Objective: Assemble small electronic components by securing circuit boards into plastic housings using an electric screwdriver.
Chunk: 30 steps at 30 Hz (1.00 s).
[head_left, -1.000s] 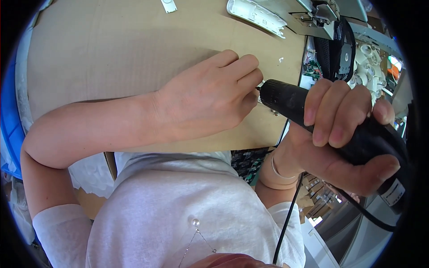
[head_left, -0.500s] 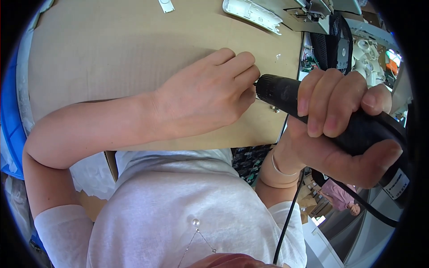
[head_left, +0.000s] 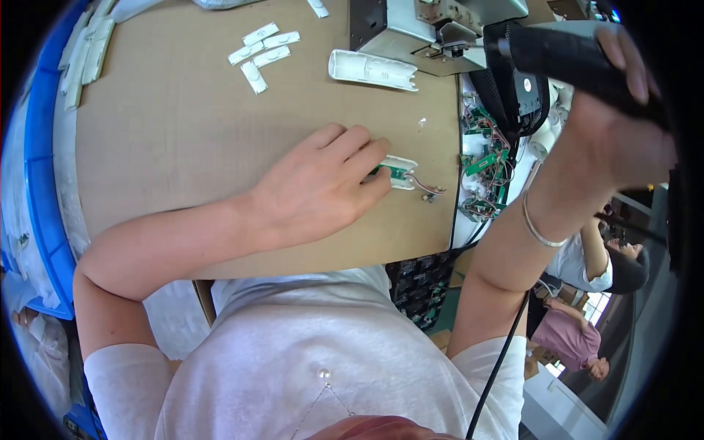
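My left hand rests on the tan worktop, its fingers closed over a white plastic casing. A green circuit board lies inside the casing, and thin wires trail from its right end. The fingers hide the casing's left part. Raised at the upper right, my right hand grips a black corded electric screwdriver. The screwdriver's front end points left, at the metal screw feeder. Whether the bit touches the feeder is hard to make out. Tiny metal screws sit beside the wires.
A white half shell lies in front of the feeder. Several small white covers are farther left. Green circuit boards with wires crowd the right edge, near a black mesh holder. A blue bin stands at left. People appear at far right.
My right hand has lifted the screwdriver up and away from my left hand, over to the screw feeder. The casing under my left fingers has come into sight. The whole view has shifted.
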{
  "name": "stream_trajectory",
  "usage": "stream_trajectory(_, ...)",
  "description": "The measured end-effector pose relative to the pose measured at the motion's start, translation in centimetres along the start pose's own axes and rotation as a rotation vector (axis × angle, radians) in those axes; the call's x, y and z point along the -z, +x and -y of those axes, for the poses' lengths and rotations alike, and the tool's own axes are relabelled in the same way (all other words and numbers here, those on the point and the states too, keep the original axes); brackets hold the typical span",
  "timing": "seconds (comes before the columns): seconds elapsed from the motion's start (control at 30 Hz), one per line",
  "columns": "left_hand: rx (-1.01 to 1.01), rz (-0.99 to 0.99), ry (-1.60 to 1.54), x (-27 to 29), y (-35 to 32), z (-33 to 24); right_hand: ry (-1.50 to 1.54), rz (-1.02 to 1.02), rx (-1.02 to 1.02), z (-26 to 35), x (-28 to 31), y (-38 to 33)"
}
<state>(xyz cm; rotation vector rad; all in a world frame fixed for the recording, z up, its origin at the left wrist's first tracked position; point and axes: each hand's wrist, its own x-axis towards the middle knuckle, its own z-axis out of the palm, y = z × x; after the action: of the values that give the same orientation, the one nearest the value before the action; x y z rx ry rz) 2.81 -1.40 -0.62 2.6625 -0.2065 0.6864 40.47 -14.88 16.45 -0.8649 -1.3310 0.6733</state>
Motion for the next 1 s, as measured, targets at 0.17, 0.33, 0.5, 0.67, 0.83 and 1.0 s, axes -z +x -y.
stream_trajectory(0.17,-0.022,-0.032,0.015,-0.6,0.3,0.7,-0.005,-0.014,0.022,-5.0,0.5,2.6)
stream_trajectory(0.33,0.005,0.014,-0.025,-0.4,0.3,0.8,0.004,-0.022,0.012,-5.6,2.7,2.4)
stream_trajectory(0.5,0.026,0.049,-0.061,-0.3,0.3,0.8,0.006,-0.038,0.002,-5.8,6.0,1.4)
stream_trajectory(0.67,0.007,0.048,-0.105,-0.2,0.7,0.9,-0.021,-0.095,-0.013,-3.7,14.9,-1.3)
stream_trajectory(0.83,0.030,0.025,-0.066,-0.4,0.1,1.0,0.003,-0.078,-0.050,-4.0,-9.7,-3.9)
stream_trajectory(1.0,0.008,0.050,-0.072,-0.1,0.8,1.3,-0.001,-0.086,-0.087,-3.0,-18.4,-5.6)
